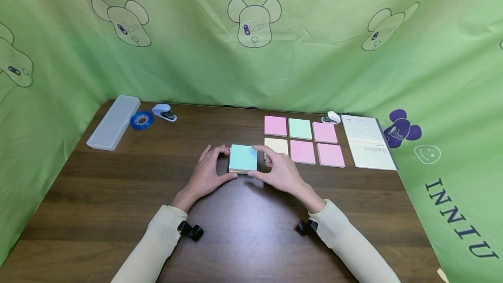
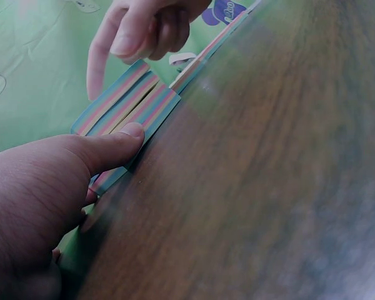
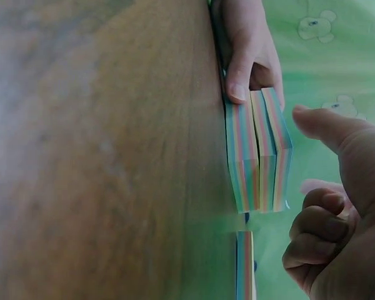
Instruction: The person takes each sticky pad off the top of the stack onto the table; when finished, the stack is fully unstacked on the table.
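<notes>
Left hand [image 1: 204,175] is clamped on the sticky-note stack [image 1: 243,157], thumb at the near side; right hand [image 1: 284,172] is held at its right, thumb and forefinger apart.

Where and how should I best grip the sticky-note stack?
Grip the sticky-note stack by its near and far sides, bringing the left hand from the left and right hand from the right. Its sides are flat, but gaps show between its layers, so reaching the lowest is probably safest.
</notes>
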